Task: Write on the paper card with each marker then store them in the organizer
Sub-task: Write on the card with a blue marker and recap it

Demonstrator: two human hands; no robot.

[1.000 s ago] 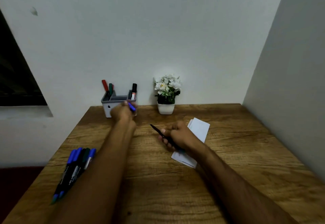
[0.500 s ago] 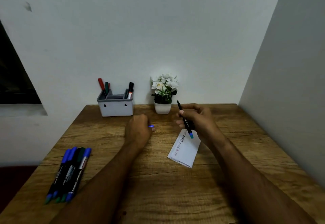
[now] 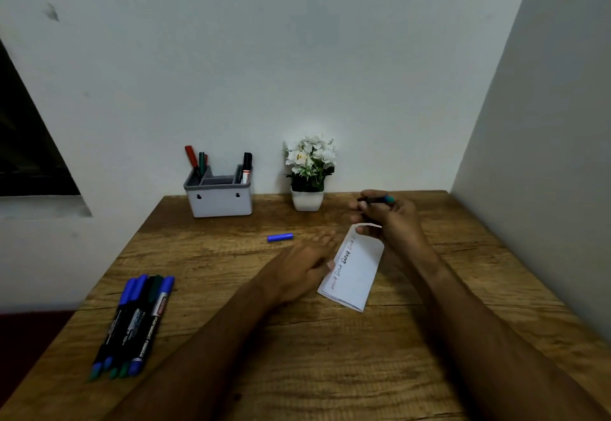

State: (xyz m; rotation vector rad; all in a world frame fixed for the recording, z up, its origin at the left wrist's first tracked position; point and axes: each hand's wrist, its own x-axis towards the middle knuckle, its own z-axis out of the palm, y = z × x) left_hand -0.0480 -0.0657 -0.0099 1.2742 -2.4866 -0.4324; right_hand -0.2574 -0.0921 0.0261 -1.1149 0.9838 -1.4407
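My right hand [image 3: 393,219] has its grip clamped on a marker [image 3: 377,200] above the paper card [image 3: 355,268]; my left hand [image 3: 297,272] rests relaxed at the card's 9 o'clock edge. The blue cap [image 3: 280,237] lies on the desk [image 3: 330,354], and the organizer [image 3: 219,201] stands at 11 o'clock from the cap

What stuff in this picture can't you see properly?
All in the head view:
- Writing on the paper card: too small and tilted to read.
- Marker in the right hand: blurred, mostly wrapped by fingers; its tip is unclear.
- Left hand fingertips: motion-blurred beside the card.
- Markers in the organizer: lower halves hidden by its walls.
- Labels on the marker pile: too small.
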